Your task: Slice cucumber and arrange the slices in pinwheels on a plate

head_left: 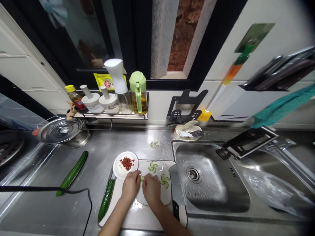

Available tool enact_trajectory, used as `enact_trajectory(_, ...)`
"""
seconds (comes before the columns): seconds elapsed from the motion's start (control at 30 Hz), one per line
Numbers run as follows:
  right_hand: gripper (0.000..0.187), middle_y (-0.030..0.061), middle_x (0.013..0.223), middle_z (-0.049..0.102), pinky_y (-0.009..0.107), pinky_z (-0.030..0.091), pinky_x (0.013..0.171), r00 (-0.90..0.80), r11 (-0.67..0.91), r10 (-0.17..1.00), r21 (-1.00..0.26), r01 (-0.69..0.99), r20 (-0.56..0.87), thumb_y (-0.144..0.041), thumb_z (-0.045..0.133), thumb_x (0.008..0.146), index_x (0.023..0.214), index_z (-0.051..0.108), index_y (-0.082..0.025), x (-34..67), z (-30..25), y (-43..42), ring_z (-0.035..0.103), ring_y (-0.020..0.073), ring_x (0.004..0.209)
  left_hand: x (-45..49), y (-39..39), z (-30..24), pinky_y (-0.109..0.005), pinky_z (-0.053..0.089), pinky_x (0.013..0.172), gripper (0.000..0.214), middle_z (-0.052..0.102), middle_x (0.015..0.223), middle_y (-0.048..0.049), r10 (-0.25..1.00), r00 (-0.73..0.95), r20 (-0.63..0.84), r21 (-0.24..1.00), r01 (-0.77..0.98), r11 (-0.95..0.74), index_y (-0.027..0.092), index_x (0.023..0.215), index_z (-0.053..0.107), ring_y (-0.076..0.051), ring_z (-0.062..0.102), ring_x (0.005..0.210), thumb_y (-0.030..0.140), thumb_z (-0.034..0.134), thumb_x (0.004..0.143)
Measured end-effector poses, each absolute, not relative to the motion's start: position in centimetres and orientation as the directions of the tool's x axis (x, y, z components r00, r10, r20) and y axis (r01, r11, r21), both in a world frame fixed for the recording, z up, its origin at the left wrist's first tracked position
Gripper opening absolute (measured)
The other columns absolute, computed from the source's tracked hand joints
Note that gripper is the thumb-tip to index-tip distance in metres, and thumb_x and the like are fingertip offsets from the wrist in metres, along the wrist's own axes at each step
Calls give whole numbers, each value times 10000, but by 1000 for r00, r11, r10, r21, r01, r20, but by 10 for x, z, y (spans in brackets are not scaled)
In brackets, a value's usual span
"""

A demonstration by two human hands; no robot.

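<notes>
Both my hands rest over the near left part of a white square plate (166, 195) that lies on a white cutting board (145, 218). My left hand (130, 185) and my right hand (151, 189) are curled, fingertips together on cucumber slices (142, 179) between them. Two pinwheel arrangements of cucumber slices (153, 167) lie on the plate, one at the far side and one at the right. A small white round dish of red goji berries (126, 163) sits just beyond my left hand.
A half cucumber (106, 200) lies along the board's left edge, a whole one (72, 173) further left. A cleaver (177, 190) lies right of the plate, by the steel sink (209, 183). A black cable (49, 189) crosses the counter. Condiment bottles (138, 93) stand on a rack behind.
</notes>
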State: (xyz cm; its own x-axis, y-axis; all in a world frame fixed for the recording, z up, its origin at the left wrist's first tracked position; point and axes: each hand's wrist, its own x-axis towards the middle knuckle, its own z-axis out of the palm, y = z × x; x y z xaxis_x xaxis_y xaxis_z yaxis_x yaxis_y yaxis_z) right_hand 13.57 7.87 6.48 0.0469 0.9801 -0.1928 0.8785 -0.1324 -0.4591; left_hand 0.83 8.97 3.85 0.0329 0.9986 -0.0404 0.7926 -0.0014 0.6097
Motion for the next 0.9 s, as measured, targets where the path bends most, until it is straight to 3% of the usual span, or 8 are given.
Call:
enact_trajectory(0.4,146,40,736,676,319,271,651,58,-148,973,-414,898,-222,-115,529,828,795,634,-212,136,68,80,574,238,827,14,89,42,-340,468,783,246,687,848,-78,1000,30,-8,612,790,-19,183,942,682,-214,608,848,173,447,869)
enact_trajectory(0.67,157,49,785,694,338,278,668,32,-124,973,-401,908,-228,-121,522,836,840,649,-212,132,72,78,565,271,904,13,88,40,-337,456,784,246,680,878,-71,996,81,21,552,830,-79,188,936,675,-206,590,844,149,439,879)
enact_trajectory(0.9,167,57,846,706,344,298,710,13,-108,973,-402,909,-232,-128,511,848,821,658,-203,133,72,77,566,275,942,13,90,47,-325,441,777,248,651,814,-70,993,118,-13,494,864,-96,191,808,666,-211,574,828,176,436,898)
